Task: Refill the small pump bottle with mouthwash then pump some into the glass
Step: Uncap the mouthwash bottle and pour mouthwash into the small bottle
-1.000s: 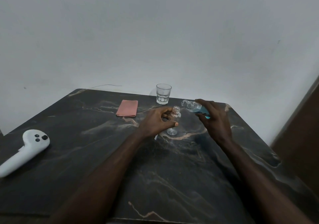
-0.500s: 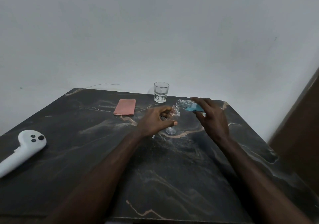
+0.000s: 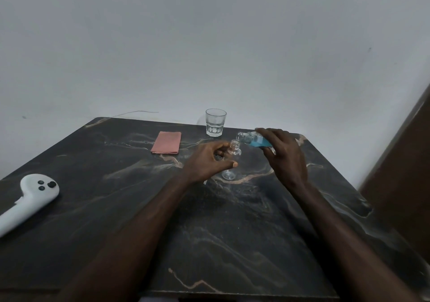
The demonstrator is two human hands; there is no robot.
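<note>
Two bare hands are working near the centre of the frame, over a dark marbled table (image 3: 232, 232). One small pump bottle (image 3: 235, 149), clear and with its neck open, is sitting upright on the table; the left hand (image 3: 207, 162) is curling its fingers around it, hiding most of the body. One mouthwash bottle (image 3: 252, 139), holding blue liquid, is lying nearly level in the closed grip of the right hand (image 3: 285, 157), its open mouth just above and right of the small bottle's neck. Whether liquid is flowing cannot be told. One small clear round piece (image 3: 228, 175) is lying on the table just below the left thumb. One empty glass (image 3: 215, 122) is standing behind the hands, toward the far edge. One folded pink cloth (image 3: 166, 142) is lying left of the glass. One white controller (image 3: 28, 200) is resting at the left edge of the frame, well apart.
</note>
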